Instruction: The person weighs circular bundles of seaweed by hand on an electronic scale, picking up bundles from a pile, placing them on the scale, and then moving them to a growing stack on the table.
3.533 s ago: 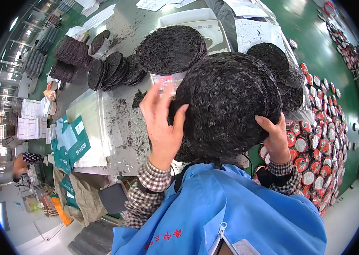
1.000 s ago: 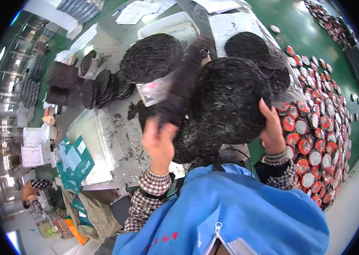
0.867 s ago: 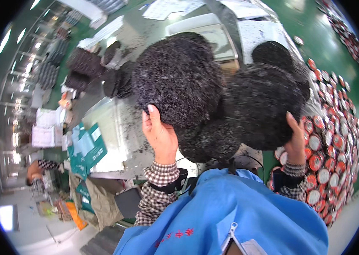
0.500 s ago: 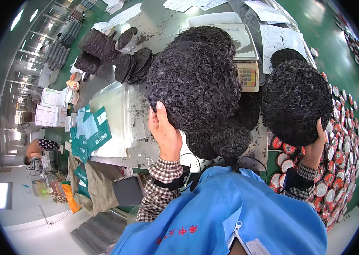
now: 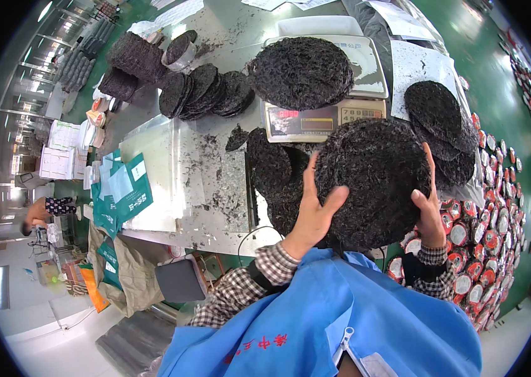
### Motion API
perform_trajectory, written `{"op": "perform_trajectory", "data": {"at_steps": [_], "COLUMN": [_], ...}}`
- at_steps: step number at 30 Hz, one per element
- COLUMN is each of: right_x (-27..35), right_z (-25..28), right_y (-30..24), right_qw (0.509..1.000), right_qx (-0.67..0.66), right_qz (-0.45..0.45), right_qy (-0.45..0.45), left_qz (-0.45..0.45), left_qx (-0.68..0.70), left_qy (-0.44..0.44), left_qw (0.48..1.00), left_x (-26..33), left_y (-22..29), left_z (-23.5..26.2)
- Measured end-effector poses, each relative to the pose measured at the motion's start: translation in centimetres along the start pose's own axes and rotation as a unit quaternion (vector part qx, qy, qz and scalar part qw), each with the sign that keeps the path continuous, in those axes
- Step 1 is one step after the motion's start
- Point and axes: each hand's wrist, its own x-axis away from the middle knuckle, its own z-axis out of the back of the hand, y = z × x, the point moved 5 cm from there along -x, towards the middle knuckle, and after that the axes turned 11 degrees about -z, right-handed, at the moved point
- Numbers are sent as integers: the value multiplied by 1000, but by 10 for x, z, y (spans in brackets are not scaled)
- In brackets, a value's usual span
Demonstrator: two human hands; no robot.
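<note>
Between my two hands is a thick round cake of dried seaweed [image 5: 375,182], dark and rough, perhaps several discs together. My left hand [image 5: 315,217] presses its left edge, thumb on the face. At the opposite edge my right hand [image 5: 428,217] grips it, fingers partly hidden behind. Just beyond, another pile of seaweed discs [image 5: 303,72] lies on the pan of a white digital scale [image 5: 293,122], whose display is lit. More seaweed discs [image 5: 270,158] lie on the table left of the held cake, partly covered by it and my left hand.
Seaweed discs [image 5: 441,110] are piled right of the scale. Further left stand more disc stacks [image 5: 193,91] and dark rolls [image 5: 140,56]. Green pouches [image 5: 130,191] lie at the table's left edge. Many red-and-white round packs [image 5: 476,251] cover the area at right. A person [image 5: 42,213] is far left.
My hands, earlier apart with a separate seaweed cake in each, have come together around one thick cake nearer my body. The scale's front and display now show.
</note>
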Motion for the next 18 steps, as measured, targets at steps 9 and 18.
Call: {"op": "perform_trajectory", "data": {"at_steps": [9,18], "right_x": [-235,-273], "right_z": [19,-67], "right_y": [23,16], "right_qw": [914,985], "right_qx": [-370,-77], "right_qz": [-93,-152], "right_qy": [-141,33], "left_qz": [65,-23], "left_qx": [-87,207], "left_qy": [233,345], "left_qw": [967,915], "left_x": [-170,-125], "left_y": [-49,-60], "left_z": [153,282]}}
